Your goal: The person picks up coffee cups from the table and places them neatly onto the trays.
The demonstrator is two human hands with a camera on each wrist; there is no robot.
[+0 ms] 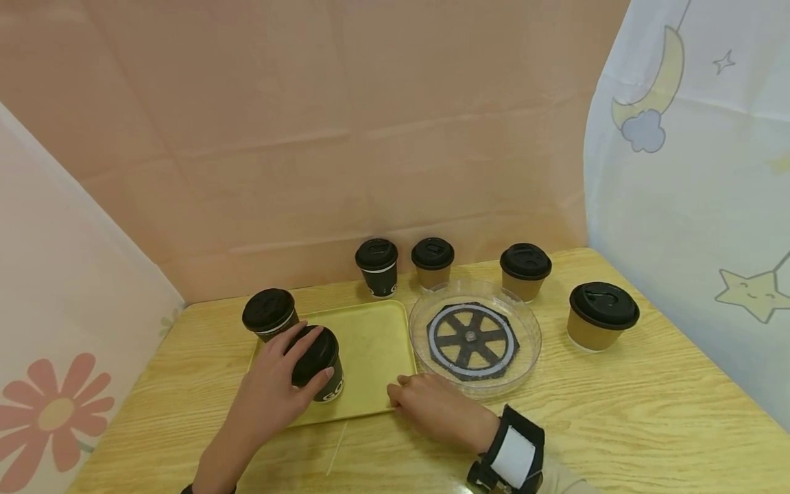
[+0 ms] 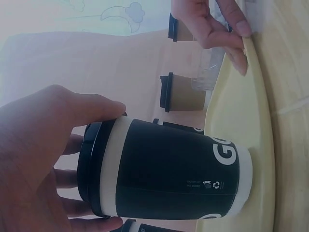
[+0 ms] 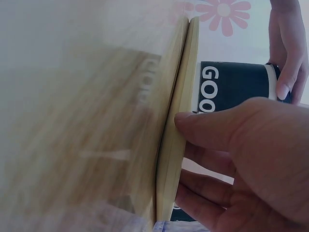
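My left hand (image 1: 271,384) grips a black paper cup (image 1: 331,385) by its black lid (image 2: 91,169), thumb on one side and fingers on the other. The cup stands upright on the yellow tray (image 1: 376,343), near its front left. My right hand (image 1: 435,408) pinches the tray's front rim close to the right corner, with the thumb (image 3: 203,128) on the outer side and the fingers over the inside. Just behind the held cup is another black lidded cup (image 1: 271,317) at the tray's left; its base is hidden.
Beside the tray's right edge lies a round clear dish (image 1: 531,343) with a dark wheel-patterned base. Behind stand a black cup (image 1: 380,280) and a brown cup (image 1: 433,274); two more brown cups (image 1: 524,285) (image 1: 592,336) stand to the right. Cloth walls (image 1: 308,137) enclose the wooden table (image 1: 648,405).
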